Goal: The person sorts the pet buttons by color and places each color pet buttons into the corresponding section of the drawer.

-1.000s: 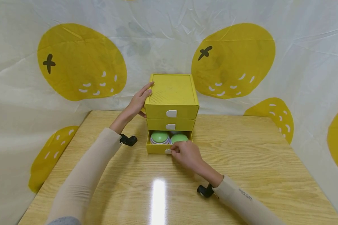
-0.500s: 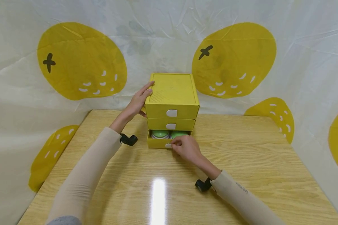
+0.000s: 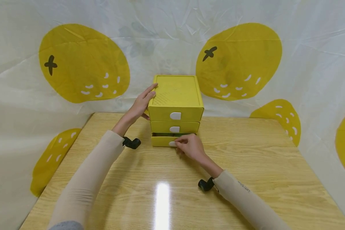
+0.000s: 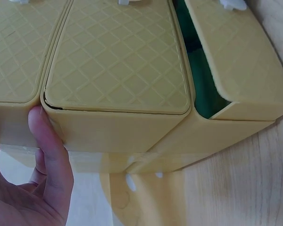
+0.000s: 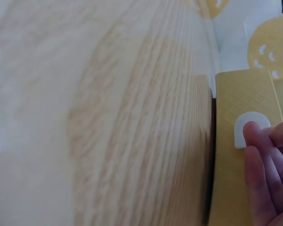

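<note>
A yellow three-drawer storage box (image 3: pixel 176 91) stands toward the back of the table. Its upper two drawers sit flush, while the bottom drawer (image 3: pixel 160 141) juts out slightly, leaving a narrow gap along its top. My left hand (image 3: pixel 139 105) rests against the box's left side, fingertips at the top edge; in the left wrist view the thumb (image 4: pixel 54 165) lies along that side. With thumb and fingers, my right hand (image 3: pixel 192 147) pinches the white handle (image 5: pixel 240 132) of the bottom drawer. Green shows through the gap in the left wrist view; the drawer's contents are mostly hidden.
The wooden table (image 3: pixel 247 159) carries the box, with a bright light reflection in front of it. Behind and at both sides hangs a white curtain (image 3: pixel 166 38) printed with large yellow fruit. Black wrist cameras (image 3: pixel 206 184) are strapped below both hands.
My right hand has pushed the bottom drawer inward, away from me, so the green-topped round containers in it have slid out of sight. The left hand stays in place on the box.
</note>
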Tool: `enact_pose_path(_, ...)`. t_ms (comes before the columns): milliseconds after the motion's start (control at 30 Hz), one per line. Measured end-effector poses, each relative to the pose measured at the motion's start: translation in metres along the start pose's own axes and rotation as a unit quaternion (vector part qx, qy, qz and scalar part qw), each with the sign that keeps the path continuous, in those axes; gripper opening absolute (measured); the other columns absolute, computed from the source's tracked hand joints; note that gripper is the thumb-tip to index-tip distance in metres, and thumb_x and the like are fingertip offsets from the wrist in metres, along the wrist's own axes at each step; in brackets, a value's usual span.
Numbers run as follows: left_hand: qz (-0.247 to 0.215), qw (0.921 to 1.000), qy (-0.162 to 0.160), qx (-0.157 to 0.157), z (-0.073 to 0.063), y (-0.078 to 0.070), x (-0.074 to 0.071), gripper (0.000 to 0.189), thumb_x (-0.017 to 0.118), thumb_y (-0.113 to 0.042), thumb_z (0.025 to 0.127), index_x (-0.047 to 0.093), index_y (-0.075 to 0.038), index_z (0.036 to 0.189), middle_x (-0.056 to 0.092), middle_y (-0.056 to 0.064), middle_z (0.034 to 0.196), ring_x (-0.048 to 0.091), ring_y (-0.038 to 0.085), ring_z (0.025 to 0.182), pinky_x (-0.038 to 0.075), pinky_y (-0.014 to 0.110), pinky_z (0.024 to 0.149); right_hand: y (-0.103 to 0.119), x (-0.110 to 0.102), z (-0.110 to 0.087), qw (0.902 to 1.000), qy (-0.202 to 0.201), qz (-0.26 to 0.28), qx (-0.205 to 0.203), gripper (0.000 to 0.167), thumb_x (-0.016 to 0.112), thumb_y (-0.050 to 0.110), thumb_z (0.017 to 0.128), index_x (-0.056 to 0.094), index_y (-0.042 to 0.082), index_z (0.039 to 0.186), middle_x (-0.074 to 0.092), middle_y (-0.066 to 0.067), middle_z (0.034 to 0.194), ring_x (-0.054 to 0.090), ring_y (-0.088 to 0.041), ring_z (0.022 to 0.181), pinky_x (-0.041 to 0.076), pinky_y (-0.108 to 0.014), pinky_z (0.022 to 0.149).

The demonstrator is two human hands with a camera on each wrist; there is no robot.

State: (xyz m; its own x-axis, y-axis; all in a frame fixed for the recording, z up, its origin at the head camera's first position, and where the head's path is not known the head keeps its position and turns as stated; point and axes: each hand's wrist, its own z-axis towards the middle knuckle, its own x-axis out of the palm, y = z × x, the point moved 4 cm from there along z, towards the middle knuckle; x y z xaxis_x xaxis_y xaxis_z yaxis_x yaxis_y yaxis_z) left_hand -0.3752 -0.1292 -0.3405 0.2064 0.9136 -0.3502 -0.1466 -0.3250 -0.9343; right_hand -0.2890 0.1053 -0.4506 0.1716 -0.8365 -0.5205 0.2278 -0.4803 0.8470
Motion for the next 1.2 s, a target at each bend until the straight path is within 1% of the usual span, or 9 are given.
enact_pose_path(200, -0.005, 0.9997, 0.010, -0.020, -0.004, -0.008, -0.001, 0.054, 0.037, -0.054, 0.109, 0.023, -0.051, 0.162, 0.033, 0.004, 0.167, 0.066, 0.023, 0.071, 0.062, 0.052, 0.056, -0.010, 0.002, 0.008, 0.9923, -0.010, 0.115, 0.045, 0.012, 0.077, 0.006, 0.092, 0.083, 0.000, 0.100, 0.077, -0.021, 0.080, 0.072, -0.020, 0.055, 0.063, -0.035, 0.055)
enact_pose_path(367, 0.003, 0.9995, 0.018, -0.026, -0.016, -0.026, 0.001, 0.056, 0.037, -0.046, 0.111, 0.021, -0.042, 0.165, 0.028, 0.006, 0.170, 0.066, 0.022, 0.073, 0.063, 0.048, 0.057, -0.014, 0.002, 0.010, 0.9875, -0.013, 0.142, 0.067, 0.013, 0.078, 0.008, 0.091, 0.083, 0.001, 0.101, 0.077, -0.024, 0.083, 0.069, -0.014, 0.052, 0.063, -0.036, 0.055)
enact_pose_path(500, 0.007, 0.9995, 0.020, -0.024, -0.021, -0.033, 0.003, 0.057, 0.036, -0.044, 0.111, 0.021, -0.039, 0.166, 0.027, 0.007, 0.171, 0.065, 0.021, 0.072, 0.062, 0.045, 0.055, -0.016, 0.001, 0.013, 0.9866, -0.014, 0.146, 0.071, 0.013, 0.078, 0.010, 0.091, 0.083, 0.002, 0.100, 0.077, -0.024, 0.083, 0.069, -0.015, 0.053, 0.063, -0.035, 0.054)
enact_pose_path(600, 0.002, 0.9995, 0.023, -0.021, -0.019, -0.031, 0.004, 0.057, 0.036, -0.044, 0.111, 0.021, -0.039, 0.166, 0.028, 0.008, 0.170, 0.064, 0.020, 0.069, 0.062, 0.046, 0.056, -0.018, 0.001, 0.013, 0.9868, -0.016, 0.145, 0.071, 0.013, 0.079, 0.011, 0.091, 0.084, 0.003, 0.100, 0.077, -0.025, 0.083, 0.070, -0.015, 0.053, 0.062, -0.035, 0.054)
enact_pose_path(700, -0.006, 0.9995, 0.025, -0.019, -0.014, -0.023, 0.004, 0.057, 0.036, -0.047, 0.111, 0.020, -0.042, 0.165, 0.033, 0.010, 0.167, 0.063, 0.021, 0.067, 0.062, 0.046, 0.055, -0.020, 0.002, 0.013, 0.9863, -0.017, 0.148, 0.071, 0.014, 0.080, 0.011, 0.091, 0.083, 0.002, 0.100, 0.077, -0.025, 0.083, 0.071, -0.017, 0.054, 0.063, -0.037, 0.054)
enact_pose_path(900, -0.011, 0.9997, 0.013, -0.020, -0.003, -0.004, 0.000, 0.054, 0.038, -0.058, 0.108, 0.021, -0.058, 0.159, 0.055, 0.017, 0.141, 0.064, 0.021, 0.065, 0.060, 0.041, 0.050, -0.019, 0.004, 0.011, 0.9837, -0.008, 0.167, 0.068, 0.016, 0.080, 0.015, 0.092, 0.083, 0.003, 0.101, 0.076, -0.027, 0.086, 0.073, -0.024, 0.059, 0.064, -0.040, 0.057)
enact_pose_path(1000, -0.011, 0.9997, 0.013, -0.017, -0.001, -0.001, 0.000, 0.052, 0.039, -0.062, 0.106, 0.023, -0.063, 0.155, 0.057, 0.016, 0.138, 0.065, 0.022, 0.066, 0.060, 0.043, 0.050, -0.019, 0.003, 0.010, 0.9832, -0.010, 0.168, 0.070, 0.015, 0.080, 0.016, 0.091, 0.084, 0.004, 0.100, 0.076, -0.027, 0.087, 0.073, -0.025, 0.059, 0.064, -0.041, 0.058)
enact_pose_path(1067, -0.010, 0.9997, 0.015, -0.015, 0.000, 0.000, 0.001, 0.052, 0.039, -0.064, 0.105, 0.023, -0.064, 0.154, 0.055, 0.014, 0.141, 0.066, 0.022, 0.067, 0.061, 0.044, 0.051, -0.020, 0.002, 0.009, 0.9829, -0.010, 0.169, 0.071, 0.015, 0.080, 0.015, 0.092, 0.084, 0.004, 0.100, 0.076, -0.027, 0.087, 0.073, -0.025, 0.059, 0.064, -0.042, 0.058)
enact_pose_path(1200, -0.008, 0.9998, 0.014, -0.015, 0.000, 0.000, 0.001, 0.052, 0.040, -0.065, 0.104, 0.023, -0.065, 0.154, 0.056, 0.016, 0.138, 0.066, 0.023, 0.068, 0.060, 0.044, 0.050, -0.021, 0.003, 0.010, 0.9823, -0.008, 0.173, 0.072, 0.016, 0.080, 0.016, 0.092, 0.083, 0.003, 0.100, 0.076, -0.028, 0.087, 0.074, -0.027, 0.061, 0.064, -0.042, 0.059)
